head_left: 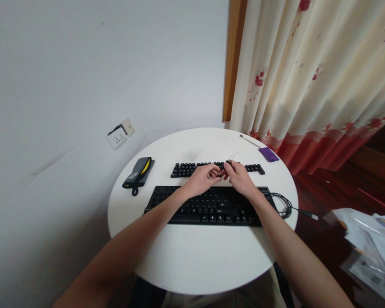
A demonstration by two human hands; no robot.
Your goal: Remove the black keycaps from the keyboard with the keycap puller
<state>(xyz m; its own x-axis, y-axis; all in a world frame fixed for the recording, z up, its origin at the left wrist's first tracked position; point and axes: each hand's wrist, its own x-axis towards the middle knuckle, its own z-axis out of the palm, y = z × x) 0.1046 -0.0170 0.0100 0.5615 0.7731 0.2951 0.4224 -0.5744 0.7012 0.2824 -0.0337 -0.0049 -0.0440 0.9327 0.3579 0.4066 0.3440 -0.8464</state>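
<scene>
My left hand (201, 179) has its fingers curled over the far edge of a black keyboard (192, 219); whatever its fingertips hold is too small to make out. Right beside it, my right hand (240, 177) pinches a small black piece (227, 162) that looks like a keycap. Two thin bent wires (234, 154) show just beyond the right fingers; whether that hand holds them I cannot tell. Behind both hands lie rows of loose black keycaps (186, 170), partly hidden by the hands. Some of the keyboard's upper right area looks bare of caps.
A grey and yellow pouch (138, 172) lies at the left of the round white table (208, 256). A coiled USB cable (287, 207) hangs over the right edge. Back right are a purple cloth piece (268, 154) and a thin brush-like stick (249, 141). Wall and curtain (276, 85) stand behind.
</scene>
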